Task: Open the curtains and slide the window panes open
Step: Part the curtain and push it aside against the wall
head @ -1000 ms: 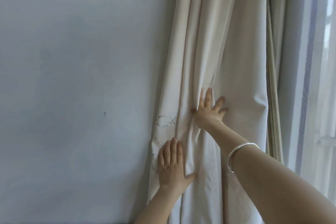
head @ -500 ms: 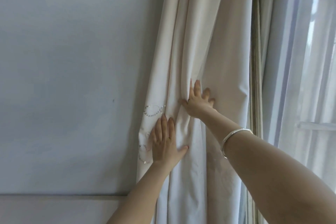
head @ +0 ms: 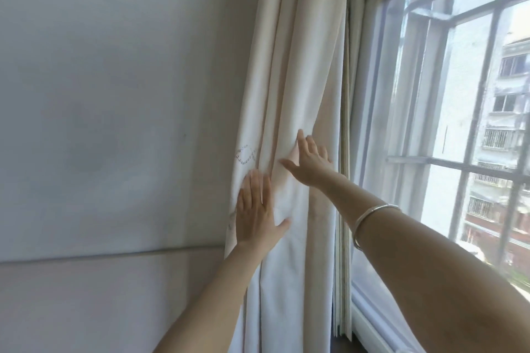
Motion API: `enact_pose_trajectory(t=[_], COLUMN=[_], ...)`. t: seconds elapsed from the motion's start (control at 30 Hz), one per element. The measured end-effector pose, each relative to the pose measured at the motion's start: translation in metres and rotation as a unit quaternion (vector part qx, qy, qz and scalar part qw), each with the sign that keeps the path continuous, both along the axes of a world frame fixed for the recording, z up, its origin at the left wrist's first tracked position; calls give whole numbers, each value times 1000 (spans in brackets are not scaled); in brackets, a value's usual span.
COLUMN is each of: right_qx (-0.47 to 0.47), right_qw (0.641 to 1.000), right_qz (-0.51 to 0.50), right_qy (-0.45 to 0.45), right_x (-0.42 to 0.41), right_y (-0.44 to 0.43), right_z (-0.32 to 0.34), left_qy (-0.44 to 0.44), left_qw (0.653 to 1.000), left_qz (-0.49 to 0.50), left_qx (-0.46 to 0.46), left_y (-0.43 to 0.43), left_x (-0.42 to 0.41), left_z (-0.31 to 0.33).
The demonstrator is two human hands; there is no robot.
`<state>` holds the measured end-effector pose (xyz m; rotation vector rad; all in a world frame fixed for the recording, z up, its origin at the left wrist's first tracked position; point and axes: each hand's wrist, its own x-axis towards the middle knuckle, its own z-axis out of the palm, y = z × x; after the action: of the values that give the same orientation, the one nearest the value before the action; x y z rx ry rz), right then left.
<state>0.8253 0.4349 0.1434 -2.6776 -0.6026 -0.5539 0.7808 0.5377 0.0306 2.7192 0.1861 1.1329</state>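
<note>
Both hands flat on curtain (head: 298, 66), prob.

Left hand (head: 258, 209) flat, fingers together, pointing up. Right hand (head: 308, 162) higher and farther right, fingers spread, arm extended.

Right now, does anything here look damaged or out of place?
Nothing is torn or askew. The curtain is bunched against the wall under the left hand and right hand. The wall shows faint grey smudges.
</note>
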Motion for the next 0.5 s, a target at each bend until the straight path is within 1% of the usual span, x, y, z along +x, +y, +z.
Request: enact_pose_trajectory(t=[0.1,0.3,0.5], right_qx=[7,18,12], right_qw=[1000,998,994], right_qz=[-18,-43,-78], right_qy=[-7,-40,-72], right_x=[-39,-115,-191], right_y=[-27,-97,-178], right_z=[-6,-12,-15], left_qy=[6,-26,-40], left_qw=[999,996,990], left_qz=[-27,-79,-137], left_qx=[17,17,3], left_y=[-17,-68,-145], left_x=[-37,-96,-160], left_z=[-3,7,14])
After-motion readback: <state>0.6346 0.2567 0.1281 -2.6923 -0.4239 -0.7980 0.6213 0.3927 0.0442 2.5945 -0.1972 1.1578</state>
